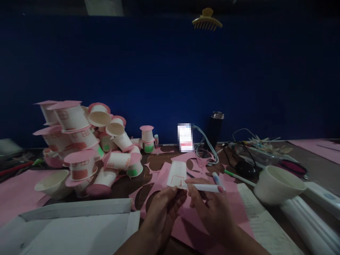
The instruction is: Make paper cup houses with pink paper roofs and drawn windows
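Observation:
My left hand is closed on the lower edge of a white paper cup, which lies tilted with its side turned up. Red outlines of a rectangle show on the cup's wall. In my right hand is a white marker with a reddish end, held like a pen. Its tip is at the cup's right side, close to the red lines; whether it touches cannot be made out. Beneath both hands lies pink paper. A capped glue stick or marker lies just beyond my right hand.
Stacked paper cups with pink round tops fill the left side. A white box sits at front left. A lit phone, a dark bottle, cables and a large white cup stand at the back and right.

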Tool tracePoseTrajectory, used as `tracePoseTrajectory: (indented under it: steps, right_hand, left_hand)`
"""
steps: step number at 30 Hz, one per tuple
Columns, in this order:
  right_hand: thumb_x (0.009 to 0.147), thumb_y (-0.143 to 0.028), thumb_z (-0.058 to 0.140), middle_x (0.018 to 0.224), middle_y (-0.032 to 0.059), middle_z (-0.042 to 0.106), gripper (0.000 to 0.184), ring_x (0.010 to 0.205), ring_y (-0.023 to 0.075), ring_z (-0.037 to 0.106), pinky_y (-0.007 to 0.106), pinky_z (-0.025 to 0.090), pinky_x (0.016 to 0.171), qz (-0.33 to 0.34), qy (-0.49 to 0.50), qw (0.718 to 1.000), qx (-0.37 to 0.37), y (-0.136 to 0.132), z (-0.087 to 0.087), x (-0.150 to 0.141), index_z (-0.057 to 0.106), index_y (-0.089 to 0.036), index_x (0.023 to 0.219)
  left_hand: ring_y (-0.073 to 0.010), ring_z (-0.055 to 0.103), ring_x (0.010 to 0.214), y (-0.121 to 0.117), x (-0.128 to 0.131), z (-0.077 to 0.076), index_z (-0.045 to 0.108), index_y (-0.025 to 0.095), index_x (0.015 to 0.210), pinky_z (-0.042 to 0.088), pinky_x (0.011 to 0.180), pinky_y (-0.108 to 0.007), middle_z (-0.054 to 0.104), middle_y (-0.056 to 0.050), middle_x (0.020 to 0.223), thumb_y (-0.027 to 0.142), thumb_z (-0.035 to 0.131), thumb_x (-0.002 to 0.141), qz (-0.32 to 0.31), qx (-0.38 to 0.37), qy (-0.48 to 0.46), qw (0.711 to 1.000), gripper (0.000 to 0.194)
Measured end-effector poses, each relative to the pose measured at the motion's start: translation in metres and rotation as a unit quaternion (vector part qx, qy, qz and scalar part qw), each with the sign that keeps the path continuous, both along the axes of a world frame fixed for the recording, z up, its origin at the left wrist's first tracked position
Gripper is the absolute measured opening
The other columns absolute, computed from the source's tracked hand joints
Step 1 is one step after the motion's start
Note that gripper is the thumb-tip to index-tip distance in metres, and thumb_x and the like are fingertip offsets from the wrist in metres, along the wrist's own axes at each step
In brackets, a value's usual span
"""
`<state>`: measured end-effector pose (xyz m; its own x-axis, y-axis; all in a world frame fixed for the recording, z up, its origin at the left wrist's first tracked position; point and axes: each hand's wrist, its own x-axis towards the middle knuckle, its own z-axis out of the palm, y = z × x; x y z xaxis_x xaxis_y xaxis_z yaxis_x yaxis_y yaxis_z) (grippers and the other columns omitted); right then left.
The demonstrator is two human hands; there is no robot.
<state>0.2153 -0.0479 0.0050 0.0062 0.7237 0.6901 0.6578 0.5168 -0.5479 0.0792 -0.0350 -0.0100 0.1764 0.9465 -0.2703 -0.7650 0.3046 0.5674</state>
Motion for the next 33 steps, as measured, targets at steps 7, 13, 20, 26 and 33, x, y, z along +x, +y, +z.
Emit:
tracePoseTrajectory:
  steps: [7, 13, 20, 26, 33]
  right_hand:
    - [0.094, -0.032, 0.047, 0.06, 0.0005, 0.066, 0.024, 0.049, 0.0143, 0.063, 0.025, 0.051, 0.052, 0.023, 0.014, 0.999, -0.037, 0.0013, -0.0017, -0.0001, 0.068, -0.019, 0.093]
    - [0.095, -0.034, 0.047, 0.064, 0.0018, 0.069, 0.025, 0.053, 0.0156, 0.066, 0.025, 0.051, 0.051, 0.017, 0.031, 0.998, -0.056, 0.0013, -0.0026, 0.0012, 0.067, -0.02, 0.098]
    - [0.095, -0.035, 0.046, 0.059, 0.0008, 0.067, 0.027, 0.052, 0.016, 0.067, 0.025, 0.052, 0.05, 0.022, 0.038, 0.997, -0.059, 0.0029, -0.0024, 0.0012, 0.067, -0.019, 0.096]
    - [0.095, -0.034, 0.047, 0.072, 0.0039, 0.071, 0.025, 0.057, 0.0156, 0.067, 0.025, 0.052, 0.054, 0.027, 0.044, 0.996, -0.075, 0.0054, -0.0051, 0.0027, 0.067, -0.019, 0.095]
    - [0.095, -0.036, 0.046, 0.068, 0.0029, 0.069, 0.026, 0.057, 0.016, 0.067, 0.025, 0.05, 0.05, 0.026, 0.037, 0.996, -0.073, 0.0041, -0.0047, 0.0032, 0.066, -0.019, 0.094]
  left_hand:
    - [-0.0177, 0.071, 0.073, -0.0006, -0.0006, -0.0027, 0.073, 0.006, 0.07, 0.059, 0.076, -0.027, 0.075, -0.012, 0.077, 0.007, 0.067, 0.076, 0.012, -0.015, 0.008, 1.0, 0.008]
    - [-0.018, 0.071, 0.071, 0.0001, -0.0011, -0.0019, 0.072, 0.006, 0.071, 0.06, 0.072, -0.026, 0.074, -0.013, 0.076, 0.005, 0.065, 0.077, 0.01, -0.023, 0.014, 1.0, 0.01]
    - [-0.0183, 0.071, 0.069, -0.0001, -0.0013, -0.0022, 0.072, 0.005, 0.069, 0.059, 0.071, -0.027, 0.074, -0.014, 0.073, 0.004, 0.066, 0.076, 0.018, -0.031, 0.011, 0.999, 0.01]
    - [-0.0175, 0.07, 0.069, 0.0013, -0.0008, 0.0002, 0.072, 0.005, 0.068, 0.059, 0.071, -0.025, 0.073, -0.013, 0.071, 0.005, 0.066, 0.076, 0.015, -0.025, 0.015, 0.999, 0.01]
    - [-0.0172, 0.07, 0.07, 0.0005, -0.0025, -0.0035, 0.072, 0.005, 0.07, 0.059, 0.072, -0.025, 0.073, -0.013, 0.073, 0.008, 0.072, 0.072, 0.004, -0.009, 0.009, 1.0, 0.004]
